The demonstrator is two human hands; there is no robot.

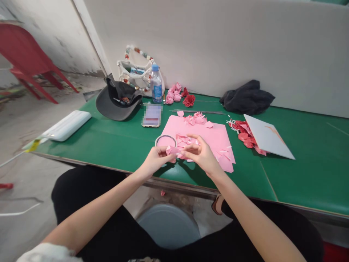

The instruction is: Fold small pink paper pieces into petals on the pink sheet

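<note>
Left hand: The left hand [156,160] held a pink scrap [171,150] in a tight pinch between thumb and fingers.

Right hand: The right hand [201,154] was up over the pink sheet, with its fingers curled in a narrow shape, right beside the scrap. I could not tell if it was gripping anything.

Scrap: The scrap was in the air between the two hands, above the edge of the sheet.

Sheet: The pink sheet [195,138] lay flat on the green table [300,174], with more pink bits [195,119] on top of it.

Ring: A round ring [165,141] with pink inside sat at the sheet's left edge, just by the left hand.

Back of table: There were pink roses [173,93], red roses [189,100], a water bottle [156,84], a beaded bag [135,71], a dark cap [117,102] and a phone [151,115] with a blurred screen.

Right of table: Red bits [244,134] lay partly under a white board [265,135], and a black cloth [247,97] sat by the wall.

Left of table: A white box [67,125] lay near the edge.

Floor: A grey bucket [168,225] stood under the table's front edge, and a red chair [29,62] stood far to the left.
</note>
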